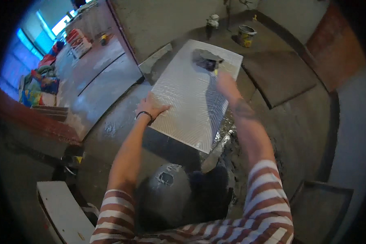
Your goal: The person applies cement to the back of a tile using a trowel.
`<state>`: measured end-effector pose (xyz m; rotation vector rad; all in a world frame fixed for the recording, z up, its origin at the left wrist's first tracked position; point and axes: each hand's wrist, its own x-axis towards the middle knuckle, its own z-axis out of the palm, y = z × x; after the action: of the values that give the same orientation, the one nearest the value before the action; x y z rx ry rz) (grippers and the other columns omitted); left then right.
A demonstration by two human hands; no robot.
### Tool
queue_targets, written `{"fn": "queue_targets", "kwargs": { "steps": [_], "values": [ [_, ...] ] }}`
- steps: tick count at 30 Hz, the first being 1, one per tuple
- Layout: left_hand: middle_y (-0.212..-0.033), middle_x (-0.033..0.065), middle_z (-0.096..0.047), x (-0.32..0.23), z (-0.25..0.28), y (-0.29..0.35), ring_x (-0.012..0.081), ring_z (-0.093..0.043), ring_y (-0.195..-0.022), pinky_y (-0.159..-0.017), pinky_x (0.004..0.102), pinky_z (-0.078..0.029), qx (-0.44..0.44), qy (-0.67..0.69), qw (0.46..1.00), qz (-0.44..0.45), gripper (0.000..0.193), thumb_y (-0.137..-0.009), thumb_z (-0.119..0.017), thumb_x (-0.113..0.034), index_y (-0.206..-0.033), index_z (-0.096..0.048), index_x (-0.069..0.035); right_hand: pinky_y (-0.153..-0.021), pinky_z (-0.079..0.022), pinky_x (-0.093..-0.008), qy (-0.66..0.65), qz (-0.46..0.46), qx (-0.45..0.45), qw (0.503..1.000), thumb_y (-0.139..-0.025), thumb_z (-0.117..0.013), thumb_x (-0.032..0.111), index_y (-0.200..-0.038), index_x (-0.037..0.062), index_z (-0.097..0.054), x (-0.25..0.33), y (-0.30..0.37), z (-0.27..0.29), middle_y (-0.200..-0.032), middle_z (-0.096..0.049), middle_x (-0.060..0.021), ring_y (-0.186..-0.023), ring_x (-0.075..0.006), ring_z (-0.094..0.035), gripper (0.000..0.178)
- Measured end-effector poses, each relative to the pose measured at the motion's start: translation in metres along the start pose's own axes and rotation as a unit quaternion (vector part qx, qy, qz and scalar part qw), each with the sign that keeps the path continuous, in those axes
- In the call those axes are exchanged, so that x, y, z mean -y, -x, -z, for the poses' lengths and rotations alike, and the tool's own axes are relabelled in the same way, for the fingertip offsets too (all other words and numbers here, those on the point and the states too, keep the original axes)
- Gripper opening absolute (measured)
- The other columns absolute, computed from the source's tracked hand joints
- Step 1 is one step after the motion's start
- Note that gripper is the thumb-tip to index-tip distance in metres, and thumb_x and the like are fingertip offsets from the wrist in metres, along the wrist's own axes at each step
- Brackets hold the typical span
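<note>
Here, left hand lies flat, grip apart, on a ridged white tile over grey concrete floor.

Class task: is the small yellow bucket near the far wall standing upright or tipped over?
Upright. The yellow bucket stands on the grey floor with its round open rim facing up. Its contents cannot be made out.
</note>
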<state>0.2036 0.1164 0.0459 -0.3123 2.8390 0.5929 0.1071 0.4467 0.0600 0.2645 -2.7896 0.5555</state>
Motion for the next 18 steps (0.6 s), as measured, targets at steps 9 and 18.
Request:
{"fn": "queue_targets", "kwargs": {
  "steps": [9,18],
  "values": [
    [-0.134,0.0210,-0.040,0.018,-0.016,-0.010,0.0381,-0.040,-0.124,-0.100,0.0541,-0.033,-0.001,-0.035,0.999,0.013,0.119,-0.055,-0.067,-0.074,-0.144,-0.016,-0.014,-0.078,-0.047,-0.0453,0.051,-0.076,0.027,0.995,-0.083,-0.051,0.015,-0.106,0.0057,-0.057,0.024,0.066,0.082,-0.101,-0.061,-0.0168,-0.093,-0.0365,-0.058,0.026],
    [-0.133,0.0232,-0.042,0.010,-0.008,-0.011,0.0331,-0.045,-0.119,-0.095,0.0406,-0.041,-0.044,-0.046,0.997,-0.039,0.105,-0.068,-0.070,-0.056,-0.140,-0.020,0.001,-0.073,-0.045,-0.0419,-0.104,-0.392,-0.029,0.913,-0.081,-0.059,0.025,-0.107,0.0015,-0.053,-0.098,0.390,0.149,-0.091,-0.060,-0.0213,-0.083,-0.0384,-0.058,0.036]
  ]
}}
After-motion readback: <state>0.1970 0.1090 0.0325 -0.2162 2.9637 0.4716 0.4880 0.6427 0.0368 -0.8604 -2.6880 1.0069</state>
